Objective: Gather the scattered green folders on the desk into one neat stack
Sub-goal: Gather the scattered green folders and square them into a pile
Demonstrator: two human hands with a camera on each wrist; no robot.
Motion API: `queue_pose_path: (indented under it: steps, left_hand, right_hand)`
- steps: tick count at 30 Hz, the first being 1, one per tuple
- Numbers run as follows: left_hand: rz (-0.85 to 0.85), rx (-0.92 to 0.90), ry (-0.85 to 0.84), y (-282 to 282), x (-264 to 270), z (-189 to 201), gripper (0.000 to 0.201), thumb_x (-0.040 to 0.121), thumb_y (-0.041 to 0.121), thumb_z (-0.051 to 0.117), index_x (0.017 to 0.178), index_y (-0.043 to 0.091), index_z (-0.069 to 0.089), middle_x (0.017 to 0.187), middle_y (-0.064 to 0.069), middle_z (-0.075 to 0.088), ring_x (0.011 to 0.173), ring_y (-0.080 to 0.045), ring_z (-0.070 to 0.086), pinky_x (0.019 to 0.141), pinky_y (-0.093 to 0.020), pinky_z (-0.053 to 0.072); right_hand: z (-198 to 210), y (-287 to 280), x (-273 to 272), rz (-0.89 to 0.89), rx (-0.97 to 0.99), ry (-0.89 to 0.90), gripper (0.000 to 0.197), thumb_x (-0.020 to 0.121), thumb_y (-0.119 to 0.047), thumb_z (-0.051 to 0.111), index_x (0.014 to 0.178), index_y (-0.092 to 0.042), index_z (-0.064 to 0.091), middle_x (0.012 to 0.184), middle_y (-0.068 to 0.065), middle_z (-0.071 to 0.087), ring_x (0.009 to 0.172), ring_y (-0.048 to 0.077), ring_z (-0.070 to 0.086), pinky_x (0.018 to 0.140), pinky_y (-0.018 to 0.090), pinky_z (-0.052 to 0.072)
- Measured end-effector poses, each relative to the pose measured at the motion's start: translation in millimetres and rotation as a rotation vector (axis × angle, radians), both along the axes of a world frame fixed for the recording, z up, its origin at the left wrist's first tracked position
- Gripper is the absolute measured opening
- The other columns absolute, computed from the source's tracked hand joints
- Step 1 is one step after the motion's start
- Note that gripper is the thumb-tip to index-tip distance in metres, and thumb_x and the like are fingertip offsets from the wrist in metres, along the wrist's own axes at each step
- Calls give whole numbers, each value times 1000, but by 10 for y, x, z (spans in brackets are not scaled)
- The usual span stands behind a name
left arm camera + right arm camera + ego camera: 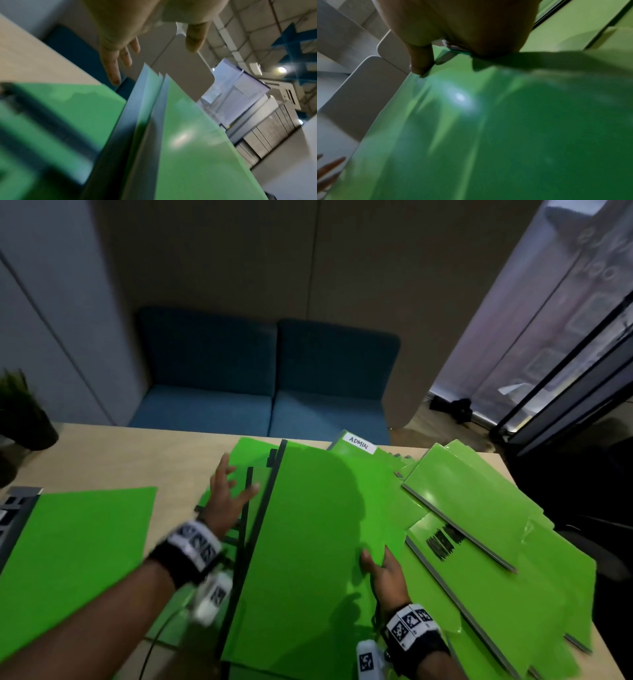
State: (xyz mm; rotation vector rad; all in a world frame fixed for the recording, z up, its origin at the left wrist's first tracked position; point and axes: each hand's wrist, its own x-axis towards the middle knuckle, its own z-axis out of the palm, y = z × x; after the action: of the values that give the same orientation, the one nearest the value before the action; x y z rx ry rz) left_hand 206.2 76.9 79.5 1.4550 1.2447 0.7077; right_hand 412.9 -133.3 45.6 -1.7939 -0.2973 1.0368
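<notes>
A big green folder [308,542] with a dark spine lies tilted in the middle of the desk, and my right hand [382,568] pinches its right edge, thumb on top. The right wrist view shows the thumb [421,62] pressed on that folder [488,128]. My left hand [229,491] hovers with fingers spread over green folders [253,470] just left of the spine; the left wrist view shows its straight fingers [113,67] above the raised folder edge [180,135]. A single green folder [75,549] lies flat at the left. Several more [479,508] overlap at the right, one labelled ADMIN [359,442].
The wooden desk [137,453] has a dark potted plant [24,412] at its far left corner and a grey device [13,508] at the left edge. A blue sofa [267,392] stands behind the desk. The desk's right edge drops to a dark floor.
</notes>
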Motion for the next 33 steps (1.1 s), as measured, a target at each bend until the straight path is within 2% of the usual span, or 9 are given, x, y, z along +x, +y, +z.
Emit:
queue_pose_path:
  steps: [4, 7, 10, 15, 18, 22, 25, 28, 33]
  left_hand:
    - [-152, 3, 91, 573, 309, 273, 72, 91, 39, 59, 151, 29, 20, 148, -9, 35, 135, -28, 37, 107, -42, 34]
    - [-266, 25, 120, 567, 547, 256, 62, 89, 42, 61, 145, 30, 36, 145, -7, 43, 130, -24, 44, 102, -35, 37]
    - [-221, 18, 34, 474, 668, 157, 52, 88, 26, 67, 135, 33, 48, 134, 2, 48, 116, -16, 49, 92, -31, 39]
    - [-304, 63, 258, 387, 673, -108, 40, 86, 4, 59, 117, 28, 58, 127, -8, 45, 112, -21, 48, 99, -28, 37]
    - [-213, 15, 296, 334, 497, -240, 31, 87, 14, 65, 117, 13, 57, 125, -11, 46, 109, -24, 48, 92, -28, 36]
    - [-52, -53, 218, 207, 236, -400, 24, 89, 26, 65, 109, 17, 53, 116, -5, 51, 103, -25, 52, 80, -29, 38]
    - [127, -173, 43, 168, 131, -499, 34, 91, 9, 59, 119, 20, 43, 125, -16, 52, 93, -30, 55, 79, -36, 45]
    - [183, -333, -14, -30, 27, -630, 67, 90, 22, 64, 143, 22, 24, 140, -13, 39, 124, -38, 45, 100, -43, 40]
    - [60, -423, 319, -511, 19, -832, 90, 88, 63, 42, 151, 6, 14, 158, -15, 21, 143, -35, 26, 115, -48, 23]
  right_hand:
    - [45, 12, -37, 7, 2, 49, 105, 67, -53, 71, 153, -21, 19, 157, 9, 29, 141, 32, 32, 114, 57, 25]
    - [36, -16, -61, 63, 9, 74, 123, 50, -67, 77, 151, -20, 26, 150, 11, 41, 133, 33, 43, 107, 59, 34]
    - [93, -82, -82, 71, -11, 118, 124, 53, -58, 78, 154, -18, 18, 149, 14, 41, 135, 33, 41, 108, 55, 34]
    - [-8, -192, -93, 180, -68, -49, 163, 21, -99, 53, 154, -13, 14, 159, 11, 22, 144, 31, 27, 114, 49, 25]
    - [-16, -142, -97, 205, -107, -121, 166, 18, -103, 44, 153, -9, 18, 159, 14, 23, 144, 31, 27, 114, 46, 25]
    - [-46, -37, -142, 200, -103, -157, 166, 17, -102, 45, 152, -8, 21, 158, 13, 25, 143, 32, 28, 114, 46, 26]
    - [96, 27, -254, 190, -3, -74, 137, 48, -81, 69, 152, -8, 19, 159, 12, 21, 144, 31, 26, 113, 43, 27]
    - [57, 22, -248, 154, 8, 83, 87, 88, -30, 64, 154, -7, 13, 161, 12, 15, 144, 31, 26, 112, 40, 28]
    - [-12, -36, -273, 220, -78, -95, 156, 31, -93, 57, 154, -8, 12, 160, 12, 18, 143, 31, 29, 110, 40, 31]
